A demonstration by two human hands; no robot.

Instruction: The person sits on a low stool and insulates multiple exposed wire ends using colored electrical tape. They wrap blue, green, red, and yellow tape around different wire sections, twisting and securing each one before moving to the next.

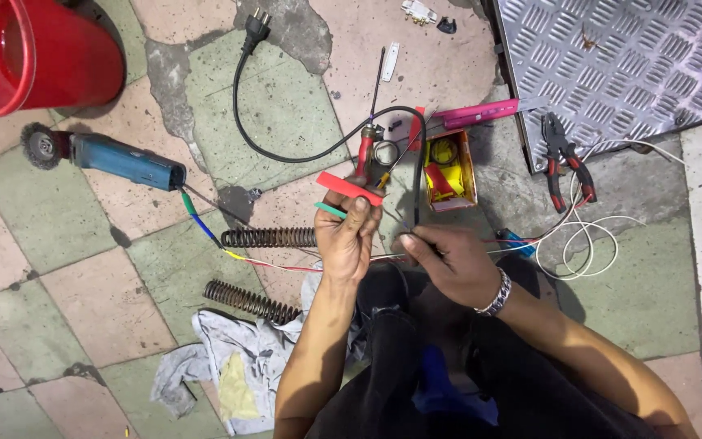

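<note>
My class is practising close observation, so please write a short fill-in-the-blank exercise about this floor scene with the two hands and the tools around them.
1. The bucket in the top left corner is ____ in colour.
2. The left hand holds red and ____ pieces of tubing.
3. The right hand has a metal ____ at its wrist.
4. The pliers lie beside a coil of ____ wire.

Missing words: red; green; bracelet; white

Bare floor [83,309] lies open at lower left, while coiled springs [268,237], a black cord [241,114], small box [449,171] and pliers [566,158] crowd the centre and upper right.
</note>
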